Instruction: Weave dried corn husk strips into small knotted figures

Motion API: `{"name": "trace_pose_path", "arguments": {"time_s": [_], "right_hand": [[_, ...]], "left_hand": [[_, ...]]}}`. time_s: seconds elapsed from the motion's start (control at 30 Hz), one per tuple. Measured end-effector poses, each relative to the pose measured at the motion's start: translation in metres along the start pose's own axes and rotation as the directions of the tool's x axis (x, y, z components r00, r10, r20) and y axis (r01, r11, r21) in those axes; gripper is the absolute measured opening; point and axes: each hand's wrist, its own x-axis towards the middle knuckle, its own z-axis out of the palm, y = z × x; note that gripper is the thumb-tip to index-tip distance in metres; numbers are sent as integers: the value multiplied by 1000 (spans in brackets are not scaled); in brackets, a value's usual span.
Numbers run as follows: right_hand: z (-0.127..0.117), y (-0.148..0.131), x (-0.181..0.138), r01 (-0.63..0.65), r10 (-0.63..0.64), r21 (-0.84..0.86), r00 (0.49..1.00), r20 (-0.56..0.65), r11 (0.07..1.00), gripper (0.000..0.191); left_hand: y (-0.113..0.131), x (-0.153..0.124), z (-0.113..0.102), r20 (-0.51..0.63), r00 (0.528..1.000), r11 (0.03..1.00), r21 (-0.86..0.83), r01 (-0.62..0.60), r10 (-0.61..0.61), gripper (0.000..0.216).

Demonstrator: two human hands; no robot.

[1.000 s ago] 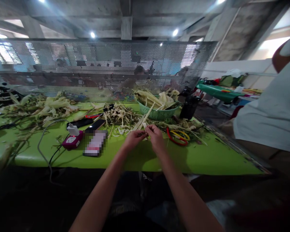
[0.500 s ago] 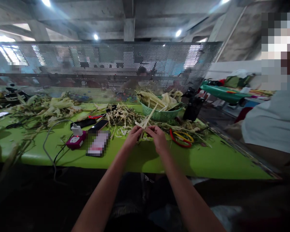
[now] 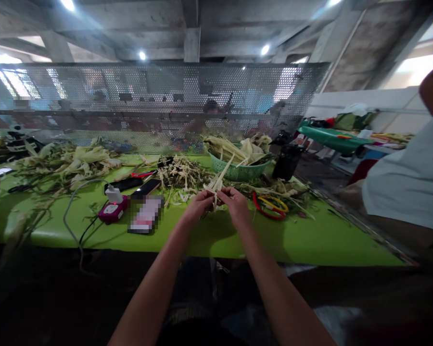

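Note:
Pale strips of corn husk [image 3: 222, 177] stick up from between my two hands, over the near middle of the green table [image 3: 216, 238]. My left hand [image 3: 199, 204] is closed on the lower part of the strips. Close beside it, my right hand [image 3: 235, 202] pinches the same husk strips with thumb and fingers. Just behind the hands lies a heap of small knotted husk pieces [image 3: 182, 172]. A green basket [image 3: 240, 171] full of dried corn husks [image 3: 227, 148] stands beyond them. The fingertips partly hide the lower ends of the strips.
A red and yellow loop-shaped tool [image 3: 270, 206] lies right of my hands. To the left are a phone [image 3: 146, 215], a purple power adapter [image 3: 112, 210] with cables, and a husk pile [image 3: 82, 158]. A perforated metal screen [image 3: 159, 105] runs behind. A person in a pale shirt [image 3: 409, 178] is at the right.
My hands have dropped slightly and drawn closer together, with the husk strips still between them. At the right, the person has shifted. At the far left edge, another person's hand has moved up.

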Motion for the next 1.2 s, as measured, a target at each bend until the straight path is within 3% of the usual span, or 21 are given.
{"name": "trace_pose_path", "arguments": {"time_s": [0.33, 0.4, 0.5, 0.6, 0.83, 0.97, 1.2], "right_hand": [[-2, -2, -2, 100, -107, -125, 993, -49, 987, 30], [-2, -6, -4, 216, -237, -254, 970, -56, 943, 31], [0, -10, -7, 413, -424, -436, 902, 77, 799, 23], [2, -13, -9, 482, -466, -463, 871, 158, 744, 18], [1, -10, -7, 408, -419, -409, 905, 67, 816, 9], [-2, -3, -4, 318, -354, -373, 935, -30, 872, 17], [-2, -1, -4, 255, -289, -326, 955, -60, 910, 19]], "left_hand": [[-7, 5, -5, -108, 994, 1000, 5, -6, 6, 33], [-9, 6, -7, -156, 988, 1000, -4, -13, 12, 32], [-9, 7, -9, -203, 979, 1000, -16, -12, 8, 30], [-9, 8, -9, -216, 976, 1000, -27, -10, 4, 30], [-7, 7, -8, -163, 986, 999, -32, -26, 21, 30], [-7, 5, -7, -99, 995, 999, -37, -25, 21, 30], [-4, 2, -4, -72, 997, 998, -53, -18, 14, 33]]}}
